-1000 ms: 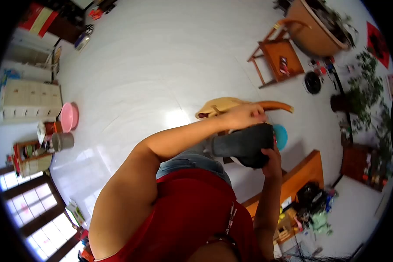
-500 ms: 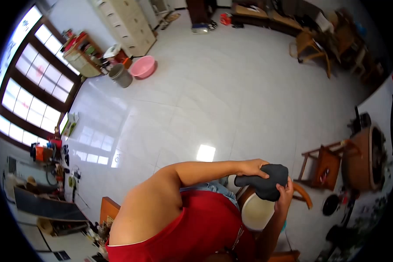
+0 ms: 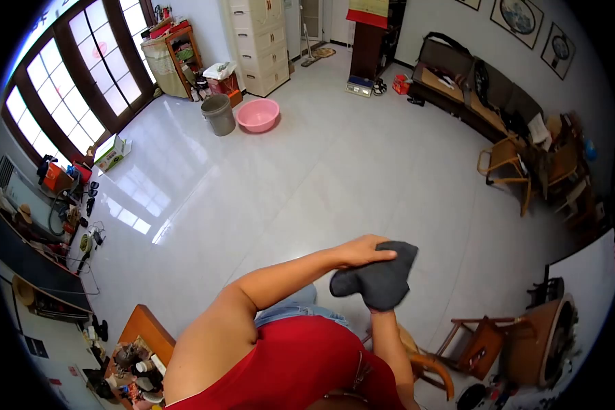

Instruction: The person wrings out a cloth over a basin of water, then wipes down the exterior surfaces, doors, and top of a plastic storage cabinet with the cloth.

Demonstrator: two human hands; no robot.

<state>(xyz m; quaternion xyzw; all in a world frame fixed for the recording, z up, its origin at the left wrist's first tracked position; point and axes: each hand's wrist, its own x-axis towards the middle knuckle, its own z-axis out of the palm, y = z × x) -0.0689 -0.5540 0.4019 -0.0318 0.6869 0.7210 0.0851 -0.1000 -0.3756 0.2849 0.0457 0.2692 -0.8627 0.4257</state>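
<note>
A dark grey, soft-looking item with rounded lobes (image 3: 383,277) is held up in front of my body, over the floor. My left hand (image 3: 367,251) grips its upper left edge, the thumb lying across its face. At its lower edge my right forearm (image 3: 389,342) ends against it. The item hides my right hand and its fingers, so whether the hand is behind or inside it cannot be made out.
A curved wooden chair arm (image 3: 434,372) is close to my right arm. Further right are a wooden chair (image 3: 482,348) and a large brown pot (image 3: 536,342). A cluttered wooden table (image 3: 147,335) is at the lower left. A pink basin (image 3: 258,115) and grey bucket (image 3: 219,115) rest on the floor ahead.
The view has swung up and round to the room. The grey item is turned, its lobe now pointing left. My right fingers, seen gripping it before, are now hidden; my left hand still holds it.
</note>
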